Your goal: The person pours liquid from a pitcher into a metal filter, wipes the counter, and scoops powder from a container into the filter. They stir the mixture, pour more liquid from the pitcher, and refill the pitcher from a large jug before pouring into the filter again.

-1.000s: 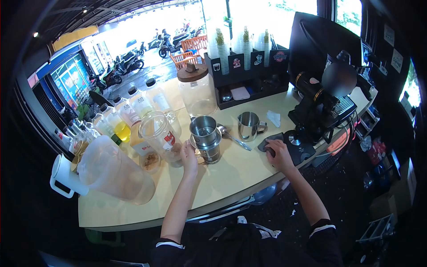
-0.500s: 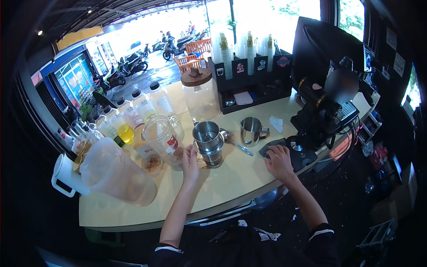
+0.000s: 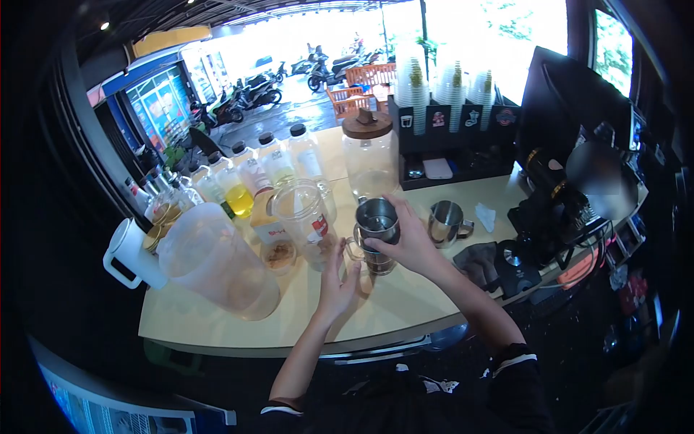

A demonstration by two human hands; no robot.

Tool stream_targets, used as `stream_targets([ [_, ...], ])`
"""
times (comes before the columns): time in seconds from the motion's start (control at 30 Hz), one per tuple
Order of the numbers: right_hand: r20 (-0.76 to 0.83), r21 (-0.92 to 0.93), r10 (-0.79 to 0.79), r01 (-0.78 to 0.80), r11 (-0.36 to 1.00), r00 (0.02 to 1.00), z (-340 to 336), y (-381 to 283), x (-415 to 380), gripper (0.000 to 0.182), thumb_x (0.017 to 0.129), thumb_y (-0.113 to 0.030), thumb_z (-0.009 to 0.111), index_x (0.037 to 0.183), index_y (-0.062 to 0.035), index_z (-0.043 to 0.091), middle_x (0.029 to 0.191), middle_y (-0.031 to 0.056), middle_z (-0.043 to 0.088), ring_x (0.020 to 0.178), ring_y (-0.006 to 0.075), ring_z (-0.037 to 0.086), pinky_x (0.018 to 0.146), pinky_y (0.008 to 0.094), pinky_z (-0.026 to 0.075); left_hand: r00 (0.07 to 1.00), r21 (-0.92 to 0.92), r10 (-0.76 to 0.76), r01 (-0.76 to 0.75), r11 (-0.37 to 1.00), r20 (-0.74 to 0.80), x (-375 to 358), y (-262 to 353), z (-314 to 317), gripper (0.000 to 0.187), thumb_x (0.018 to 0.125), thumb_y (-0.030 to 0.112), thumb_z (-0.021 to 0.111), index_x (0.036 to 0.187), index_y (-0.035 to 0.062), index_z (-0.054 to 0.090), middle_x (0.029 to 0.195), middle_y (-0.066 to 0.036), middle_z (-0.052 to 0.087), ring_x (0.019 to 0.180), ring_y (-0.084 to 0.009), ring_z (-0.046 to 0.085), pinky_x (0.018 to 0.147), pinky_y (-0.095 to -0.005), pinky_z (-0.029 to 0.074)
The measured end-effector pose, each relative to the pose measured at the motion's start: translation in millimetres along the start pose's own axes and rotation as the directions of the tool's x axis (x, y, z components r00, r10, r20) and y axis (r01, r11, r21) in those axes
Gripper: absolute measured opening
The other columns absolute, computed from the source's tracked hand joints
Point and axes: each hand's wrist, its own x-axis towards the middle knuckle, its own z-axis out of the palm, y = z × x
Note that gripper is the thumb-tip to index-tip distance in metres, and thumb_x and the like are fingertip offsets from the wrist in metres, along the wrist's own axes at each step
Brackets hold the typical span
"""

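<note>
A metal phin coffee filter [image 3: 377, 219] sits on top of a small glass mug [image 3: 379, 263] on the counter. From the right, my right hand [image 3: 413, 244] is wrapped round the filter, thumb in front and fingers behind it. My left hand [image 3: 337, 289] is beside the mug's handle on the left, its thumb and fingers apart and holding nothing. Just left of the mug stands a clear plastic jar [image 3: 303, 228] with a red mark. A steel pitcher [image 3: 445, 223] is to the right of my right hand. The spoon is hidden behind that hand.
A large translucent pitcher [image 3: 217, 267] and a white jug [image 3: 134, 253] stand at the left. Several bottles [image 3: 273, 159] line the back edge near a wood-lidded glass jar [image 3: 370, 163]. A cup rack [image 3: 463, 134], dark cloth [image 3: 477, 264] and black coffee machine [image 3: 564, 192] are right.
My right hand has left the dark cloth and moved left onto the coffee filter. My left hand has drawn slightly away from the mug's handle, its fingers opening. The view has shifted left.
</note>
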Motion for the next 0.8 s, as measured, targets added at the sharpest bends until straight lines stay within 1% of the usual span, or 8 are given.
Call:
stream_targets([
  [0.17,0.017,-0.024,0.005,-0.005,1.0,1.0,1.5,4.9,1.0,0.091,0.068,-0.032,0.081,0.138,0.0001,0.031,0.124,0.0218,0.045,0.116,0.0378,0.045,0.098,0.0453,0.038,0.999,0.055,0.025,-0.022,0.998,-0.046,-13.7,0.8,-20.2,0.048,0.088,0.009,0.06,0.131,-0.0036,0.043,0.126,-0.02,0.054,0.117,-0.028,0.054,0.101,-0.0347,0.04],
  [0.23,0.034,-0.076,-0.002,0.005,0.997,0.999,-7.4,-6.4,5.0,0.089,0.068,-0.033,0.08,0.136,0.0004,0.033,0.125,0.0214,0.044,0.117,0.0378,0.045,0.098,0.0454,0.038,0.978,0.132,0.083,-0.058,0.99,-0.193,-16.1,-1.4,-33.2,0.045,0.085,0.009,0.064,0.125,-0.0025,0.048,0.12,-0.016,0.057,0.107,-0.0239,0.056,0.094,-0.0324,0.042],
  [0.37,-0.101,-0.052,-0.187,0.183,0.982,0.977,-18.9,-23.8,26.6,0.073,0.073,-0.03,0.076,0.13,-0.0009,0.04,0.125,0.0203,0.045,0.119,0.0367,0.045,0.099,0.0446,0.039,0.85,0.276,0.18,-0.042,0.96,-0.496,11.7,0.6,-41.5,0.076,0.072,0.014,0.078,0.133,0.0009,0.035,0.128,-0.015,0.047,0.114,-0.0239,0.049,0.097,-0.0346,0.039],
  [0.5,-0.089,-0.021,-0.281,0.28,0.96,0.956,-23.4,-48.7,49.0,0.047,0.079,-0.017,0.069,0.12,-0.0026,0.051,0.119,0.0166,0.052,0.112,0.032,0.052,0.095,0.04,0.042,0.892,0.189,0.134,-0.056,0.98,-0.432,34.2,-44.6,-41.4,0.093,0.063,0.016,0.084,0.135,0.0013,0.028,0.132,-0.016,0.041,0.12,-0.0263,0.046,0.099,-0.0369,0.039],
  [0.6,0.014,0.033,-0.343,0.342,0.939,0.939,-23.5,-61.6,65.8,0.033,0.08,-0.011,0.066,0.111,-0.0018,0.057,0.109,0.0141,0.059,0.102,0.0279,0.058,0.09,0.0369,0.045,0.936,-0.122,-0.059,0.017,0.992,-0.346,38.7,-40.1,-35.4,0.096,0.057,0.017,0.087,0.133,-0.0015,0.031,0.13,-0.017,0.045,0.121,-0.0264,0.047,0.1,-0.0377,0.041],
  [0.7,0.071,0.103,-0.382,0.374,0.922,0.921,-13.9,-79.2,76.0,0.018,0.082,-0.009,0.064,0.098,0.0001,0.061,0.093,0.0129,0.064,0.087,0.0272,0.064,0.08,0.0362,0.05,0.951,0.01,-0.001,0.004,1.0,-0.31,36.9,-58.6,-44.5,0.096,0.054,0.017,0.088,0.131,-0.0022,0.034,0.126,-0.016,0.05,0.115,-0.0255,0.052,0.096,-0.0365,0.045],
  [0.77,0.258,0.133,-0.388,0.366,0.921,0.885,-5.9,-88.9,79.0,0.012,0.083,-0.007,0.061,0.092,0.0013,0.063,0.089,0.0139,0.064,0.083,0.028,0.064,0.077,0.0344,0.05,0.926,0.08,0.166,-0.148,0.986,-0.34,34.0,-62.2,-47.8,0.092,0.055,0.016,0.088,0.13,-0.0019,0.037,0.121,-0.015,0.054,0.111,-0.0255,0.055,0.095,-0.0364,0.045],
  [0.8,0.31,0.119,-0.389,0.37,0.921,0.868,-2.3,-98.7,77.3,0.008,0.082,-0.003,0.058,0.085,0.0023,0.063,0.085,0.0149,0.064,0.08,0.0297,0.064,0.075,0.036,0.051,0.915,0.287,0.238,-0.144,0.947,-0.326,33.2,-45.1,-50.9,0.095,0.054,0.017,0.088,0.131,-0.0012,0.036,0.12,-0.013,0.054,0.111,-0.0257,0.055,0.094,-0.0364,0.045],
])
